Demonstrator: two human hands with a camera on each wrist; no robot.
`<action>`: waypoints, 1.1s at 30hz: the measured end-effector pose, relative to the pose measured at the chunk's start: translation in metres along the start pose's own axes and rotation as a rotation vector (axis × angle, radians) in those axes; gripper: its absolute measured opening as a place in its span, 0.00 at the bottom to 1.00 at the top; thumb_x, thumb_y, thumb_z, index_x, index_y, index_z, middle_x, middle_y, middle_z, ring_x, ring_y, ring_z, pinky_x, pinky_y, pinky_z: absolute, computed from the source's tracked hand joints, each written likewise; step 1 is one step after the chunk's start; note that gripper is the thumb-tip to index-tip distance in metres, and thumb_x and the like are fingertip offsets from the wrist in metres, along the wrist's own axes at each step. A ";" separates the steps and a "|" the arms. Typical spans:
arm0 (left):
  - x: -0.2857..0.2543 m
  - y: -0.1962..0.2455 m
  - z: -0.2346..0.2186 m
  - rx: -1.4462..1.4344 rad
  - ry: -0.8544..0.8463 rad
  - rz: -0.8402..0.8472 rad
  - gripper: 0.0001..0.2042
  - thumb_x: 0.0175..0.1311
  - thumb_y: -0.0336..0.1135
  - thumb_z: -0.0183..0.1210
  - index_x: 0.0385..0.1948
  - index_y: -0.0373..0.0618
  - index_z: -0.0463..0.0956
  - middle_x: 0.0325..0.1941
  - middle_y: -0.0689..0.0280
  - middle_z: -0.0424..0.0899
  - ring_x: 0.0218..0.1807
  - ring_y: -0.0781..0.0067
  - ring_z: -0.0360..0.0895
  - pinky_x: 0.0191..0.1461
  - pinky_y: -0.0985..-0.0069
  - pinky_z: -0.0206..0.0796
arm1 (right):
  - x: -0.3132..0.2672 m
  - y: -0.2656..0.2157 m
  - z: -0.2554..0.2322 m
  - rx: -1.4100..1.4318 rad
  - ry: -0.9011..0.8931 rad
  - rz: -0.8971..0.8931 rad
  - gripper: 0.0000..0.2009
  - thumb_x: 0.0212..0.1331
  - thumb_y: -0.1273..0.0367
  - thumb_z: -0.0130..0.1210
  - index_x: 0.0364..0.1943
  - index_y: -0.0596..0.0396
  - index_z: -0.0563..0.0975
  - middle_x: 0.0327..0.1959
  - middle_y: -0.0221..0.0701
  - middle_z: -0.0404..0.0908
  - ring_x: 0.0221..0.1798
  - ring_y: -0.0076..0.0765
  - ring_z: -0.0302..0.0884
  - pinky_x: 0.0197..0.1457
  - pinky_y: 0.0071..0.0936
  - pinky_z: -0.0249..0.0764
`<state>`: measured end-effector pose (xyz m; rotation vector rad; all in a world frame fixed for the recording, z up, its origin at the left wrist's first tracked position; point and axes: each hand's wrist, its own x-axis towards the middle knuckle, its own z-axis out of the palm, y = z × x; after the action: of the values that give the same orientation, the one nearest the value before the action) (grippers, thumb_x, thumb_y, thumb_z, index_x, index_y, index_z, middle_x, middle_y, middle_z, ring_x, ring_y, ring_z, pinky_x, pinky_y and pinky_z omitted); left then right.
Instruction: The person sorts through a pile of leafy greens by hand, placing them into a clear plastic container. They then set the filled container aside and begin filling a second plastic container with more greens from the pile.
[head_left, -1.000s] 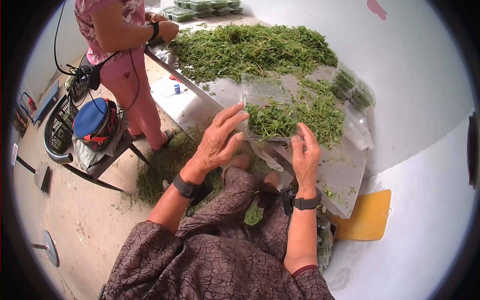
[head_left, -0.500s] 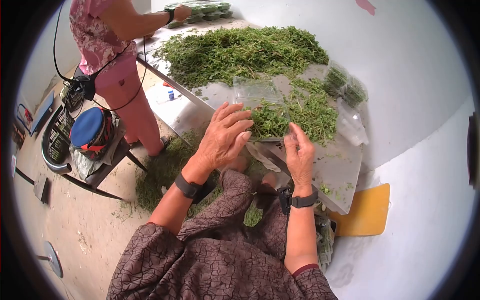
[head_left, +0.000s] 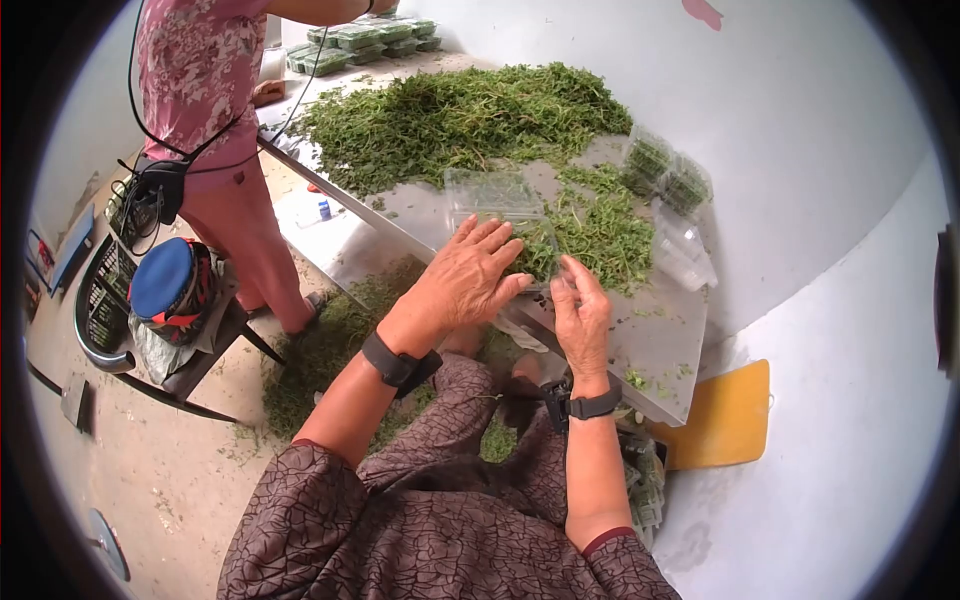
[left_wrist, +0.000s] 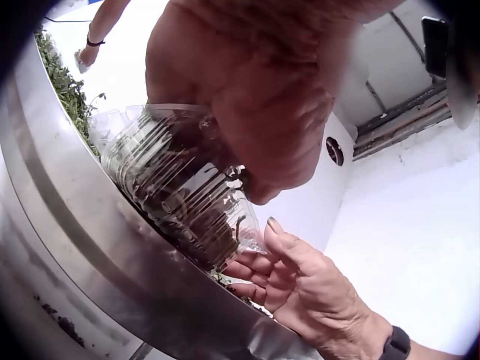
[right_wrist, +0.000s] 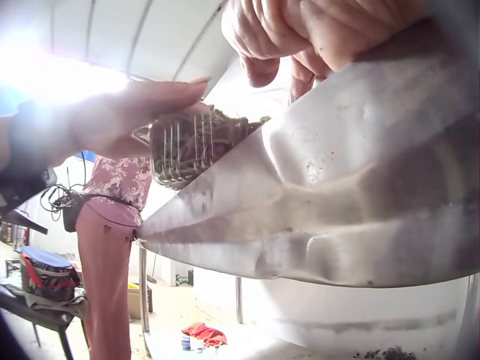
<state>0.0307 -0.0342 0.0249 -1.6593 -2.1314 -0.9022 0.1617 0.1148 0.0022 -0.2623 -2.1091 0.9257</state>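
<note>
A clear plastic container [head_left: 541, 240] of green sprigs stands at the table's near edge, its lid [head_left: 490, 190] tilted back on the far side. My left hand [head_left: 465, 275] lies over its left part, fingers extended, palm down; in the right wrist view that hand [right_wrist: 120, 120] rests on top of the container [right_wrist: 184, 150]. At the right end, my right hand [head_left: 583, 325] holds the container's edge between thumb and fingers. From the left wrist view, the right hand's [left_wrist: 315, 296] fingers are curled at the container's [left_wrist: 176, 180] lower corner.
A large heap of greens [head_left: 460, 120] covers the far table [head_left: 650, 335]. Filled boxes [head_left: 665, 175] and empty clear ones [head_left: 683, 245] lie at right, more filled boxes [head_left: 360, 42] at the back. A person in pink [head_left: 200, 100] stands left, beside a chair holding a blue-topped stool [head_left: 165, 280].
My left hand has moved down onto the container from its left side, and my right hand has closed on its right edge. The other person has shifted, one arm now raised.
</note>
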 end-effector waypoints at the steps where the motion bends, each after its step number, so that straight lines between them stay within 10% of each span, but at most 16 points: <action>1: 0.002 0.001 -0.003 0.007 -0.066 -0.017 0.26 0.68 0.51 0.44 0.56 0.37 0.70 0.64 0.47 0.66 0.70 0.49 0.57 0.74 0.54 0.41 | 0.000 0.000 0.000 -0.011 -0.011 0.031 0.21 0.64 0.60 0.53 0.54 0.61 0.74 0.53 0.44 0.76 0.50 0.38 0.79 0.40 0.29 0.79; 12: 0.012 -0.002 0.005 -0.016 0.035 0.057 0.25 0.69 0.49 0.44 0.55 0.35 0.69 0.62 0.47 0.67 0.67 0.48 0.61 0.73 0.55 0.46 | 0.037 -0.003 -0.010 -0.038 0.031 0.124 0.17 0.63 0.71 0.50 0.55 0.63 0.72 0.54 0.47 0.76 0.40 0.33 0.81 0.42 0.27 0.78; 24: 0.013 -0.002 0.008 0.006 -0.103 0.065 0.23 0.69 0.47 0.44 0.55 0.37 0.68 0.59 0.49 0.71 0.65 0.49 0.63 0.72 0.55 0.48 | 0.066 0.017 -0.010 0.041 -0.282 0.397 0.13 0.58 0.75 0.52 0.47 0.63 0.78 0.24 0.26 0.78 0.21 0.18 0.69 0.25 0.19 0.67; 33: 0.015 0.001 0.000 -0.040 -0.148 0.060 0.22 0.69 0.47 0.46 0.54 0.36 0.70 0.58 0.50 0.72 0.64 0.50 0.64 0.72 0.55 0.49 | 0.065 -0.013 -0.054 0.112 0.092 0.339 0.10 0.58 0.75 0.53 0.40 0.65 0.80 0.24 0.30 0.80 0.18 0.17 0.71 0.21 0.16 0.68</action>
<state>0.0276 -0.0229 0.0340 -1.8518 -2.1578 -0.8332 0.1608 0.1642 0.0715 -0.6057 -1.9539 1.1997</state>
